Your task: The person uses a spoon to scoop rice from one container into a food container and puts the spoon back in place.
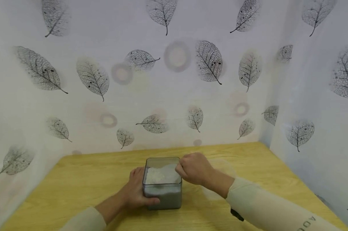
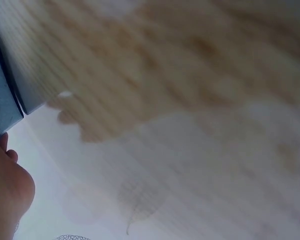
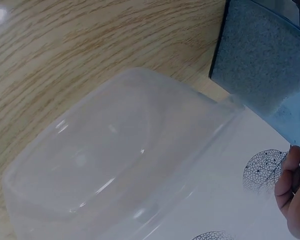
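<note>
A clear grey-tinted rectangular container (image 1: 163,194), partly filled with pale rice-like grains (image 1: 155,175), stands upright on the table with its top uncovered. My left hand (image 1: 135,189) grips its left side, the thumb lying across the front wall. In the left wrist view, the container's edge (image 2: 5,85) shows at the far left, beside part of the left hand (image 2: 10,185). Over the right rim is my right hand (image 1: 195,168), its fingers curled. The right wrist view shows the curled fingers (image 3: 292,175) beside the container (image 3: 265,55); anything inside the fist is hidden.
A translucent plastic tub (image 3: 115,145) sits on the table to the right of the container, partly behind the right forearm in the head view. The wooden table (image 1: 93,173) meets leaf-patterned walls (image 1: 177,89) at the back and sides.
</note>
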### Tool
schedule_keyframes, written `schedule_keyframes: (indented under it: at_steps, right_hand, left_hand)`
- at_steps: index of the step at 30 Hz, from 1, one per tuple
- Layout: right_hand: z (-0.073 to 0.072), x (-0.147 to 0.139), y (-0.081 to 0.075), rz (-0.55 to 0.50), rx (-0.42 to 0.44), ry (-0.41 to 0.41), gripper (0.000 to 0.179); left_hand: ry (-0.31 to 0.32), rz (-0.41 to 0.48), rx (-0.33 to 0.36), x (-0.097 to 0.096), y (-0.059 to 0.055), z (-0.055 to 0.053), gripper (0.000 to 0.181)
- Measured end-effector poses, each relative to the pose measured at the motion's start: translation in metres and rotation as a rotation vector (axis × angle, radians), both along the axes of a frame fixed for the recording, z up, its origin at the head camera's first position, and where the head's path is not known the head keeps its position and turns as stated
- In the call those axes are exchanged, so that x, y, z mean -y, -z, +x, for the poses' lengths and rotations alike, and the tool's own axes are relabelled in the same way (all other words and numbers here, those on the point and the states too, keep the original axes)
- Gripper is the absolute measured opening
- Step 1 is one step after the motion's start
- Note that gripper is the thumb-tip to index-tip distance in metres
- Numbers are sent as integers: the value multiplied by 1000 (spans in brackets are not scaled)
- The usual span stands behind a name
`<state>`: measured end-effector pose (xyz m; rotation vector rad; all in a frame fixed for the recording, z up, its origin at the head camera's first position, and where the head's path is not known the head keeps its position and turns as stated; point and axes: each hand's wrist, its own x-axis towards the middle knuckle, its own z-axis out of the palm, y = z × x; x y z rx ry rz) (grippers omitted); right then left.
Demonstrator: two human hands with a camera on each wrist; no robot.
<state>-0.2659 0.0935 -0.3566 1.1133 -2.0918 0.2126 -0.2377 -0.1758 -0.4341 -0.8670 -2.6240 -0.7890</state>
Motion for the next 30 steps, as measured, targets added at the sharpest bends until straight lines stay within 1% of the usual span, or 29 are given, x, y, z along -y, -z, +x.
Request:
schedule_keyframes:
  at_steps: [5,9,14,16,18,21,25,28,30]
  right_hand:
    - [3,-1,-3,-31,59,15,40]
    - [6,-5,-6,-48,127,36,41]
    - [6,-10,-5,-74,213,40,43]
    - [6,-11,-3,-84,231,37,43]
    - [6,-12,-2,-83,232,30,43]
    - [5,-15,-1,-38,188,0,41]
    - [2,-21,-2,95,79,-68,34]
    - [0,-25,-5,192,14,-105,26]
    - [0,-27,-7,243,-22,-105,21]
  left_hand:
    - [2,-10,-25,0,-2,-2,104]
    - [8,-21,-21,-3,-5,-4,103]
    - [23,-25,-22,-6,-9,-7,103]
    - [20,-16,-24,-6,-9,-8,103]
    - [15,-13,-18,-7,-7,-6,102]
    - [4,-11,-18,-8,-2,-2,102]
    - [-9,13,-19,-6,0,3,102]
    - [-19,26,-4,-4,0,3,102]
    - [-12,25,11,-3,1,2,101]
